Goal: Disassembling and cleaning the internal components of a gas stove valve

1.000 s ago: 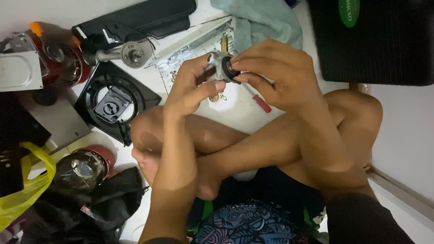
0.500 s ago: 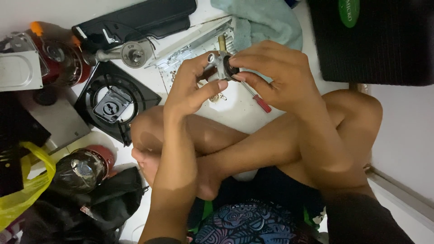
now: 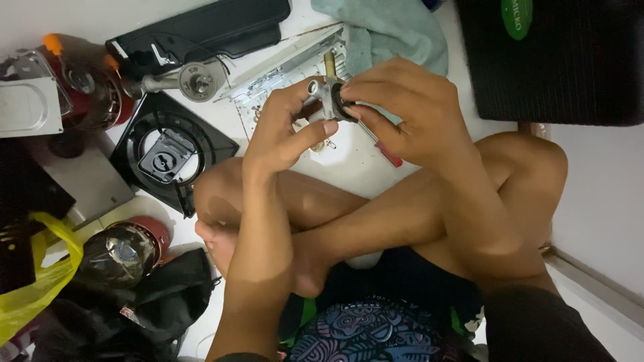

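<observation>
Both hands meet above my crossed legs on one small metal valve part (image 3: 327,96) with a brass stem pointing up. My left hand (image 3: 282,131) grips its silver body from the left, thumb underneath. My right hand (image 3: 409,110) pinches a black ring on the part's right end with fingertips. A red-handled screwdriver (image 3: 388,153) lies on the white floor just under my right hand, mostly hidden by it.
A black burner plate (image 3: 168,157) and a round silver fitting (image 3: 196,82) lie at left. A long black panel (image 3: 208,30), a metal tray (image 3: 282,70), a teal cloth (image 3: 396,27) and a black case (image 3: 557,60) lie beyond. Yellow bag (image 3: 37,281) lower left.
The hands have barely shifted; the part sits slightly more upright between the fingers, and my right fingertips stay on the black ring.
</observation>
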